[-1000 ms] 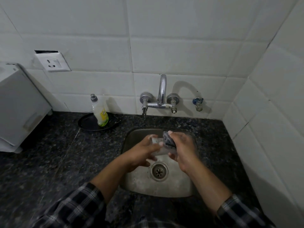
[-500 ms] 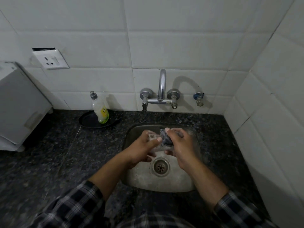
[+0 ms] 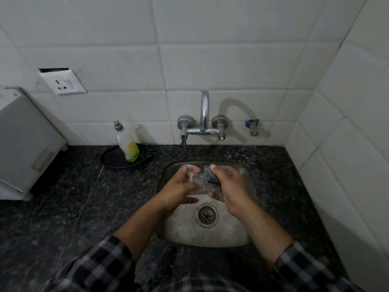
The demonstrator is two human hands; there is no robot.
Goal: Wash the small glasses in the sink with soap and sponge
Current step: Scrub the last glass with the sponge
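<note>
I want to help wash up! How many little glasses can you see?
1. One small clear glass is held in the left hand above the steel sink, with the right hand pressing a dark sponge on it. The hands may hide others.

Overall light: dim, cool and grey; no lamp in view.
Light direction: from about 8 o'clock, since shadows fall toward 2 o'clock.
Tap shadow: the faucet (image 3: 204, 111) casts a soft arched shadow on the wall tiles (image 3: 221, 68) at its 3 o'clock.
Bottle shadow: the soap bottle (image 3: 127, 143) casts a faint shadow at its 3 o'clock.
Glare: a thin bright streak on the spout; dull sheen on the sink (image 3: 210, 234) floor.
Distortion: wide-angle bowing, tile lines curve toward the edges.
Blur: the plaid sleeves (image 3: 305, 268) at 6 o'clock are soft; the centre is sharper.
Dark areas: the countertop (image 3: 69, 199) loses detail at 7 o'clock.
</note>
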